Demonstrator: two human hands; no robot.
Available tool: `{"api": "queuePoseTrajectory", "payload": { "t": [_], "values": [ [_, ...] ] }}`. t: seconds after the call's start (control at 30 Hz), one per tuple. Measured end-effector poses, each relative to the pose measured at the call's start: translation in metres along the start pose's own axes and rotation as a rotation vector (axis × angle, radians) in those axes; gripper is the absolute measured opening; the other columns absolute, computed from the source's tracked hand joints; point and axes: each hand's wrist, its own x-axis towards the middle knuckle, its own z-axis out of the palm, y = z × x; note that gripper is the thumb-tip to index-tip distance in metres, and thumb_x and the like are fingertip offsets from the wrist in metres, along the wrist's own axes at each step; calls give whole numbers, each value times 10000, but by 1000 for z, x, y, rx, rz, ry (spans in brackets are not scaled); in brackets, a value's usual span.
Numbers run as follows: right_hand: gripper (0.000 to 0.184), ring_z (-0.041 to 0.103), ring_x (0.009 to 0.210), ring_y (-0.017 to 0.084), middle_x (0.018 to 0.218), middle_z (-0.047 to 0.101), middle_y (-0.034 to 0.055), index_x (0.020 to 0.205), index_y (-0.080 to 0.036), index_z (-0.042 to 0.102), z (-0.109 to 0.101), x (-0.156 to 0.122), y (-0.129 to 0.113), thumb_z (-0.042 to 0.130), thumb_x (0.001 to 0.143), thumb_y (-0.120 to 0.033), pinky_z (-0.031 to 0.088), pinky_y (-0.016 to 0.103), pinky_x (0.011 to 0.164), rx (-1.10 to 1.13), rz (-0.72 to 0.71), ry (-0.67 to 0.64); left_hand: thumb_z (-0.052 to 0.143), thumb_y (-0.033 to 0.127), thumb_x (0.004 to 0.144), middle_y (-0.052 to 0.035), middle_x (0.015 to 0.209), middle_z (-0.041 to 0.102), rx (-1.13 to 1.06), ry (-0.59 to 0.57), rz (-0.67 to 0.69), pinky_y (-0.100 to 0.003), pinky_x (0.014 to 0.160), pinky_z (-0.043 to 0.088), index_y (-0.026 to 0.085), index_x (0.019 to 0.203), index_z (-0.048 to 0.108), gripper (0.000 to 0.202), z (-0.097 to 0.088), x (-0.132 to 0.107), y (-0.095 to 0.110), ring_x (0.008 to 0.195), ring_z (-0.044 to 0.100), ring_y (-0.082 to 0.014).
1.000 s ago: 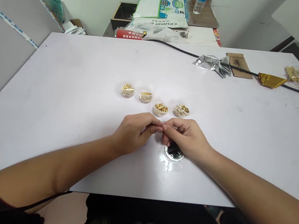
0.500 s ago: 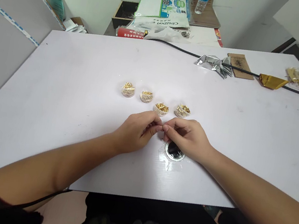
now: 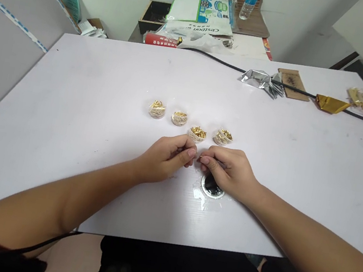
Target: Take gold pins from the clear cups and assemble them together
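My left hand [image 3: 173, 157] is closed in a pinch, thumb against forefinger, with a tiny pale tip just showing at the fingertips. Facing it across a narrow gap, my right hand [image 3: 229, 169] pinches too, and a speck shows at its fingertips. What either hand holds is too small to name. Right behind the fingers are two small clear cups of gold-coloured metal pins, a middle one [image 3: 197, 134] and a right one [image 3: 223, 137]. Two similar cups, one [image 3: 179, 118] and another [image 3: 157, 109], stand farther left. A round black disc with a pale rim [image 3: 212, 186] lies partly under my right hand.
A black cable [image 3: 222, 61] runs along the table's far edge. Beside it lie silver foil packaging [image 3: 259, 79], a brown card [image 3: 294, 84], a gold foil packet [image 3: 331, 104] and a clear bag [image 3: 361, 99]. Behind the table stands a water bottle [image 3: 251, 1].
My fingertips were touching each other; now a small gap separates the two hands. The cups and the disc keep their places, with the view shifted slightly.
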Motion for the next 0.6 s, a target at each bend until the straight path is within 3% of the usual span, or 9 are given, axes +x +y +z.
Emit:
{"api": "queuePoseTrajectory", "payload": {
  "t": [0.3,0.6],
  "values": [
    [184,579,640,85,753,643,23,890,-154,594,0,-1,3,443,986,-196,467,208,616,-51,-63,-68,462,320,970,-46,746,599,-29,3,-3,-234,622,494,134,875,523,217,0,3,-2,673,559,-109],
    [201,563,607,99,693,632,18,840,-163,617,-3,2,2,479,972,-225,448,228,586,-50,-87,-71,526,243,904,-6,684,544,58,1,22,-187,494,371,129,841,533,131,-1,4,-1,555,420,-64]
  ]
}}
